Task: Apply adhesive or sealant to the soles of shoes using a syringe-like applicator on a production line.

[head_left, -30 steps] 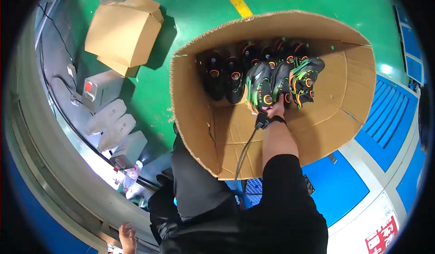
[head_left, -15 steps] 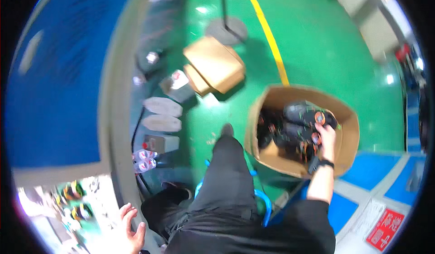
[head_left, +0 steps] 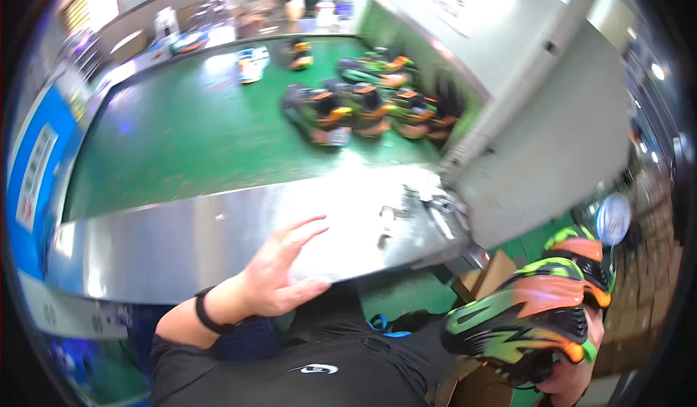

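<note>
Shoes held at the right, left hand spread over the steel edge

The right hand (head_left: 570,371), low at the right, has hold of two green, orange and black patterned sports shoes (head_left: 517,311), one partly behind the other. They cover most of its fingers, so how tightly it closes cannot be told. The shoes stand beyond the right end of the bench, below a large pale grey upright panel (head_left: 555,142) and just beside brown cardboard (head_left: 488,276).

The left hand (head_left: 279,276), one dark band (head_left: 209,312) at its wrist, has its fingers spread wide and grips nothing. It reaches over the near edge of a shiny steel strip (head_left: 167,240); whether it touches the metal cannot be told.

Past the strip lies a broad green work surface (head_left: 174,138), with a wide stretch of green between its left rim and the shoes on it. One dark shoe (head_left: 299,53) sits apart near the far edge, beside one small blue-and-white item (head_left: 253,66). A cluster of similar shoes (head_left: 367,109) numbers at least four; blur prevents an exact count. Small blurred metal pieces (head_left: 441,217) lie at the strip's right end.
</note>
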Demonstrator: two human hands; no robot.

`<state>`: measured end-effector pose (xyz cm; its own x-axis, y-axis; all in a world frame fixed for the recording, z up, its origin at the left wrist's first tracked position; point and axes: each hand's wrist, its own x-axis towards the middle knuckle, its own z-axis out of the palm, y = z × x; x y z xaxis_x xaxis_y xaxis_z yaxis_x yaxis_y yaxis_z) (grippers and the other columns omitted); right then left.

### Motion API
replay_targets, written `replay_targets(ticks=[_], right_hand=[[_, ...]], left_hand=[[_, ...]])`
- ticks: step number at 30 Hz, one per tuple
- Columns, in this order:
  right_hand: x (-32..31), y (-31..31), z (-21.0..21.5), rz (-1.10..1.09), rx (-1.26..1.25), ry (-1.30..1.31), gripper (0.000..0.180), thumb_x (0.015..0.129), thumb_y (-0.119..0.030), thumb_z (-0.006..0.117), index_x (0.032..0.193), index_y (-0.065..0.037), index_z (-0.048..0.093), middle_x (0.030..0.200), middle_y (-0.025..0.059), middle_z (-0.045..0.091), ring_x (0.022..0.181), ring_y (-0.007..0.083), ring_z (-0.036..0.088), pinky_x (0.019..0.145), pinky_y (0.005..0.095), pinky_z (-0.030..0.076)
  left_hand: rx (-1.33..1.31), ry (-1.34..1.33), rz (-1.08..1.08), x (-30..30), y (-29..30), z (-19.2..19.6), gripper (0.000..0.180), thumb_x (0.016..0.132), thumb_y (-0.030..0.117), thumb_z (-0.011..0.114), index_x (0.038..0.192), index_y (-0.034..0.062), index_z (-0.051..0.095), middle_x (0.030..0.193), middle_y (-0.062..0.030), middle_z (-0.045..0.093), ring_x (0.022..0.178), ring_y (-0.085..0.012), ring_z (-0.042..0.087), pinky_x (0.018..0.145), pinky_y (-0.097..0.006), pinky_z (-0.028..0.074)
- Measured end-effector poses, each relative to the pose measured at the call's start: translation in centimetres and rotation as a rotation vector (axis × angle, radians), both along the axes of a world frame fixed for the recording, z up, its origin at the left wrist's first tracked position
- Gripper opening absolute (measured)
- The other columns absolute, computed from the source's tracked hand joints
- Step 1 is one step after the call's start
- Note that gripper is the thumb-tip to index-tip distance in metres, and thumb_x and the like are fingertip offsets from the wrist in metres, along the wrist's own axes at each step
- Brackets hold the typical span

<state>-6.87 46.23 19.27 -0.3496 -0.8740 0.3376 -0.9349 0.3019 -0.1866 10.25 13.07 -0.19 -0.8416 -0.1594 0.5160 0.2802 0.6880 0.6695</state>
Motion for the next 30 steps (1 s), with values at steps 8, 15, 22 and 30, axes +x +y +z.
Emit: replay_targets(ticks=[8, 15, 22, 30], right_hand=[[6.1, -24.6, -3.2, 0.848, 0.428, 0.534, 0.01, 0.07, -0.02, 0.064, 0.065, -0.012, 0.065, 0.078, 0.0008, 0.062, 0.075, 0.0176, 0.059, 0.086, 0.0336, 0.042], [8.9, -34.6, -17.5, 1.029, 0.05, 0.381, 0.011, 0.075, -0.022, 0.066, 0.074, -0.018, 0.076, 0.094, -0.003, 0.07, 0.121, 0.0199, 0.054, 0.114, 0.0521, 0.027], [0.0, -28.5, -16.5, 0.828, -0.166, -0.091, 0.027, 0.072, -0.004, 0.065, 0.097, -0.013, 0.072, 0.094, 0.0048, 0.063, 0.103, 0.0273, 0.058, 0.092, 0.0439, 0.041], [-11.9, -18.6, -25.5, 0.279, 0.004, -0.175, 0.071, 0.06, -0.034, 0.089, 0.118, -0.003, 0.064, 0.107, 0.0161, 0.053, 0.1, 0.0338, 0.052, 0.09, 0.0438, 0.044]], left_hand=[[-0.194, 0.365, 0.332, 9.3, -4.4, 1.4, 0.108, 0.076, 0.078, 0.062, 0.152, 0.0066, 0.032, 0.157, -0.0286, 0.021, 0.148, -0.0461, 0.016, 0.117, -0.059, 0.013], [-0.097, -0.122, 0.573, 14.0, -6.6, -5.1, 0.08, 0.08, 0.057, 0.072, 0.138, 0.0048, 0.053, 0.148, -0.025, 0.039, 0.138, -0.0444, 0.037, 0.113, -0.051, 0.031], [-0.062, -0.219, 0.676, 15.0, -6.8, -3.0, 0.087, 0.074, 0.041, 0.077, 0.145, 0.0053, 0.043, 0.149, -0.0259, 0.034, 0.136, -0.0419, 0.038, 0.113, -0.049, 0.033], [-0.108, -0.741, 0.477, 8.7, -10.4, 1.0, 0.104, 0.058, 0.022, 0.086, 0.148, 0.0099, 0.036, 0.147, -0.0238, 0.032, 0.132, -0.0417, 0.045, 0.11, -0.045, 0.04]])
